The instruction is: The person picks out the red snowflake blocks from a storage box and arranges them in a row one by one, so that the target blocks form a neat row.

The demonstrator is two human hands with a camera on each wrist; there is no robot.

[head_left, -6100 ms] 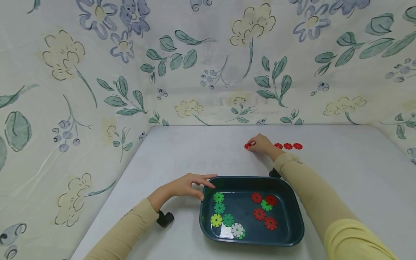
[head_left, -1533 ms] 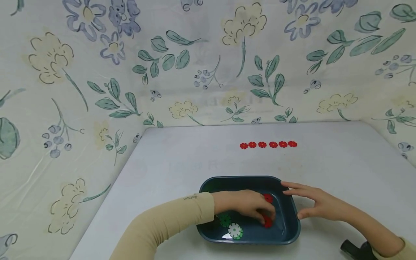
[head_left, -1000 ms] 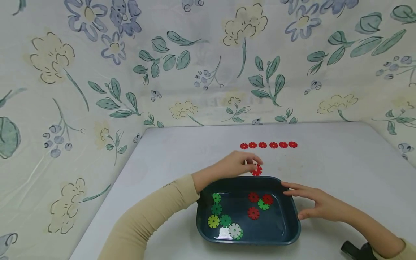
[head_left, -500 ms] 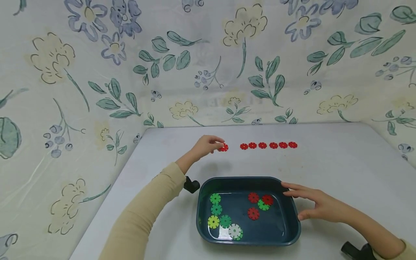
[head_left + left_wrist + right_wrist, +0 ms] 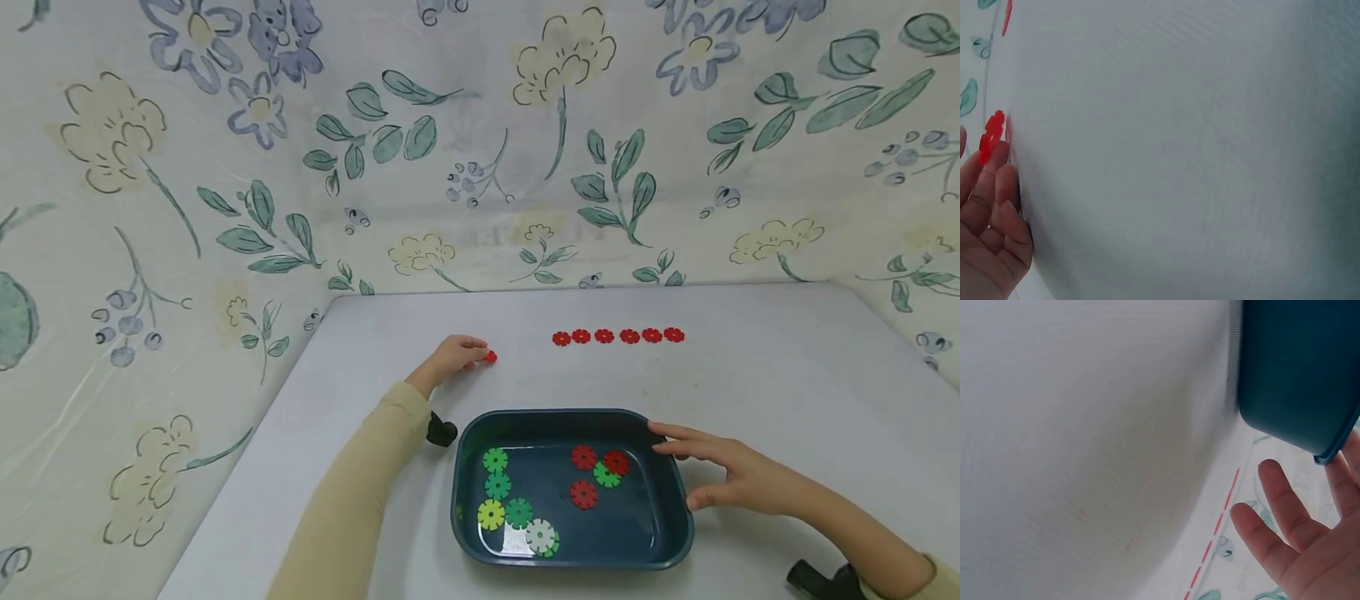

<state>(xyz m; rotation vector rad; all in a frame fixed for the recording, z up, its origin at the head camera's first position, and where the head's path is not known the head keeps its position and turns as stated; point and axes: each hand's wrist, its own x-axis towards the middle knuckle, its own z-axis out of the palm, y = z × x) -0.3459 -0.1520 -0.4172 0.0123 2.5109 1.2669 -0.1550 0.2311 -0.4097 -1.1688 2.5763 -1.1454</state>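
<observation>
Rising behind everything, a pale floral backdrop (image 5: 487, 233) meets the far edge of a white table (image 5: 787, 375). On the table sits a dark teal tray (image 5: 637, 529), close to the person. The right hand (image 5: 738, 475) touches the tray's right rim, its fingers extended and spread, thumb apart from them. The left hand (image 5: 448, 358) reaches past the tray's far left corner, its fingers narrowed in a pinch. A black device (image 5: 441, 431) sits at the left wrist, another (image 5: 821, 579) at the right. Smallest are the notched discs. Between the left fingers is a red disc (image 5: 491, 357), left of a row of six red discs (image 5: 603, 338) on the table; whether it touches the table is hard to tell. Inside the tray, three red ones (image 5: 584, 496) lie right of centre, one overlapping a green disc (image 5: 606, 477); green, yellow and white discs (image 5: 491, 521) lie at left.
</observation>
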